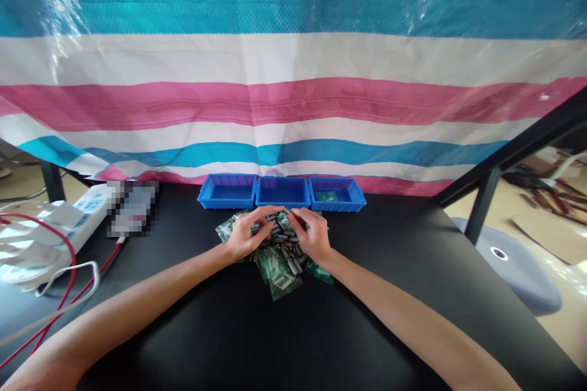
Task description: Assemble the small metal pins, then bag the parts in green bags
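Observation:
A pile of small grey metal cylinders (293, 266) lies mid-table, mixed with green-tinted clear plastic bags (284, 284) that hold similar small pieces. Above the pile's left side, my left hand (247, 233) is curled, its thumb and fingers closed around a small cylinder (272, 217). Facing it, my right hand (314, 235) pinches a small piece at its fingertips, largely hidden by the fingers. Both hands are close together over the heap. Just beyond them stand three blue bins in a row: left (227, 203), middle (282, 200) and right (342, 203). A green bag (326, 196) lies inside the right one.
On the left are a white power strip (87, 208) with plugs, a red cable (73, 256), a white cable (68, 311) and a blurred-out device (134, 208). A striped plastic sheet (293, 98) hangs behind the black table (389, 269). A grey stool (518, 275) stands at right.

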`<state>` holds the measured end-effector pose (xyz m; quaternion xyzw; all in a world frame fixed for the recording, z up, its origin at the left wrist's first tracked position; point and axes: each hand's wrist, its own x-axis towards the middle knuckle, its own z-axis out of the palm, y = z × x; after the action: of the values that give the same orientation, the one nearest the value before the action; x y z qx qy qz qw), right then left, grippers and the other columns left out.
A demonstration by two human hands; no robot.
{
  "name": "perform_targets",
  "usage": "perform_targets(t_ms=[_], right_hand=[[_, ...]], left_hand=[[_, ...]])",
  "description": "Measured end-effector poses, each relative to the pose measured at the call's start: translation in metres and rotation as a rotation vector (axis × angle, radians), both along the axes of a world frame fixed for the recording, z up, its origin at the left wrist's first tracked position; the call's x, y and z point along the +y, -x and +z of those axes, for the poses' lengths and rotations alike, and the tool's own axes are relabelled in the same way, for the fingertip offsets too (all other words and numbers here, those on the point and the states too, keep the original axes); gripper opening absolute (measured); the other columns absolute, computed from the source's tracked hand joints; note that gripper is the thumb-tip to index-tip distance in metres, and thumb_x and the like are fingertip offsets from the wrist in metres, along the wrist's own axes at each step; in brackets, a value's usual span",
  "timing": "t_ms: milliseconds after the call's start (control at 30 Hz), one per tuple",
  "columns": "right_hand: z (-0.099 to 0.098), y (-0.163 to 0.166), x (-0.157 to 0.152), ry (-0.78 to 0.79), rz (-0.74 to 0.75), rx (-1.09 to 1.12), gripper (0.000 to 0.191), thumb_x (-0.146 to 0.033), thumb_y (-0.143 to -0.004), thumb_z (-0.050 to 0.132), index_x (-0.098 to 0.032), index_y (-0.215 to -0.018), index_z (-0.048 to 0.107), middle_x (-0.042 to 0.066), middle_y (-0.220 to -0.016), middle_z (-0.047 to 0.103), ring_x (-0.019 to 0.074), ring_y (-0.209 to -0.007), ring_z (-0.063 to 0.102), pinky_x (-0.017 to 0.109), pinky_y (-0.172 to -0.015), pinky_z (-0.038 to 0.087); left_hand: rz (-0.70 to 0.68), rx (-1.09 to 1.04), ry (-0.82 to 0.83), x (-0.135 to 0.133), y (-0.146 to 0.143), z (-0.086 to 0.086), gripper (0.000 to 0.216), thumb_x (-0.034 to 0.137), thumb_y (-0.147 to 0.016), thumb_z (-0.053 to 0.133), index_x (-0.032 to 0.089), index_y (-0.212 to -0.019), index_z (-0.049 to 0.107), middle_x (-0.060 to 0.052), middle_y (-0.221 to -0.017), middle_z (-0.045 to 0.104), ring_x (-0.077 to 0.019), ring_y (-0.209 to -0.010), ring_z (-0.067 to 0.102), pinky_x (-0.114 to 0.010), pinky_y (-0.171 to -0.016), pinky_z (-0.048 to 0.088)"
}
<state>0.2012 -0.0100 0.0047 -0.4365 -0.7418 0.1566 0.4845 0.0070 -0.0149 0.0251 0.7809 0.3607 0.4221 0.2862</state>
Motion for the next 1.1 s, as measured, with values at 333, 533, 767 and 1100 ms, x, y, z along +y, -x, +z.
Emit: perform_targets(t_ms=[333, 533, 767, 1100], right_hand=[[-0.0015, 0.0001, 0.001, 0.012, -0.008, 0.033, 0.023, -0.034, -0.093, 0.05, -0.018, -0.092, 0.066, 0.003, -0.07, 0.062, 0.0146, -0.061, 0.057, 0.026, -0.06, 0.045], [-0.0015, 0.0004, 0.001, 0.004, -0.029, 0.044, 0.022, -0.034, -0.092, 0.051, -0.018, -0.091, 0.066, 0.003, -0.071, 0.063, 0.015, -0.063, 0.058, 0.026, -0.062, 0.045], [0.0004, 0.0002, 0.0003, 0.006, -0.045, 0.053, 0.021, -0.034, -0.092, 0.051, -0.019, -0.091, 0.065, 0.003, -0.071, 0.063, 0.0151, -0.062, 0.057, 0.026, -0.062, 0.045], [-0.0012, -0.0012, -0.0005, 0.033, -0.048, 0.053, 0.02, -0.032, -0.093, 0.051, -0.018, -0.096, 0.065, 0.004, -0.079, 0.066, 0.016, -0.069, 0.06, 0.027, -0.068, 0.046]], left_hand=[[-0.003, 0.01, -0.013, -0.0005, 0.0, 0.0013, 0.035, 0.024, -0.09, 0.05, 0.017, -0.124, 0.056, -0.001, -0.067, 0.067, -0.0126, -0.056, 0.062, -0.025, -0.069, 0.05], [-0.003, 0.017, -0.011, -0.0002, 0.0006, 0.0013, 0.036, 0.022, -0.089, 0.051, 0.017, -0.124, 0.056, 0.0, -0.066, 0.066, -0.0117, -0.056, 0.062, -0.024, -0.067, 0.049], [-0.003, 0.027, -0.015, 0.0007, 0.0013, -0.0004, 0.036, 0.021, -0.088, 0.052, 0.018, -0.123, 0.057, 0.001, -0.063, 0.065, -0.0119, -0.057, 0.062, -0.024, -0.067, 0.048], [0.004, 0.045, -0.025, 0.0001, 0.0017, -0.0003, 0.035, 0.02, -0.087, 0.052, 0.018, -0.122, 0.058, 0.002, -0.064, 0.065, -0.0114, -0.056, 0.062, -0.024, -0.069, 0.049]])
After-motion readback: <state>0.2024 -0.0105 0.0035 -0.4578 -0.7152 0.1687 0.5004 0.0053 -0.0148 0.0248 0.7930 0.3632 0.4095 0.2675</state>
